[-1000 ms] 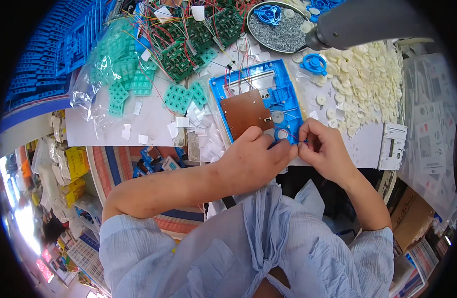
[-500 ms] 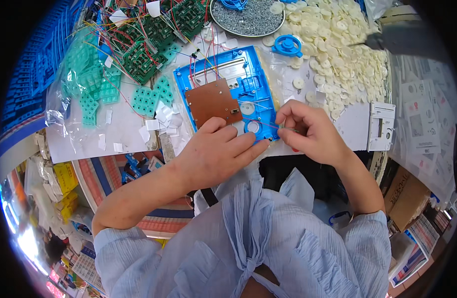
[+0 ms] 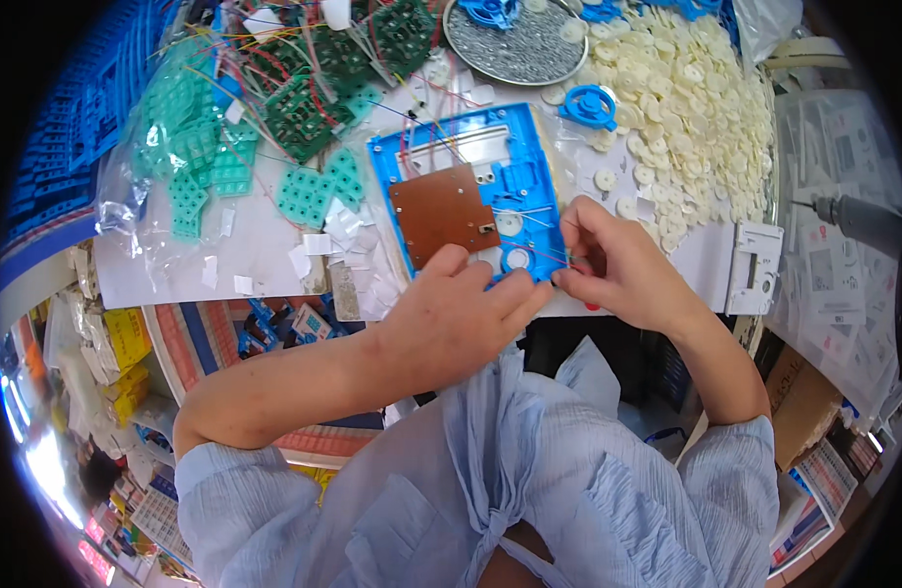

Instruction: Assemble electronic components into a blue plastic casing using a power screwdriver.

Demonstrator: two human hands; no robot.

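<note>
The blue casing [image 3: 526, 176] lies just ahead of both hands, its long axis roughly forward, the half-open left hand [image 3: 461, 312] resting over its near edge, gripping nothing visible, while the right hand [image 3: 622, 269], at the near right corner, pinches what seems a thin wire [image 3: 541, 252].

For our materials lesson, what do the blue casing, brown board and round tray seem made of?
Blue casing: probably glossy plastic, from its moulded shapes. Brown board: perhaps smooth resin laminate, being flat and uniform. Round tray: likely shiny metal, from its silvery rim.
</note>
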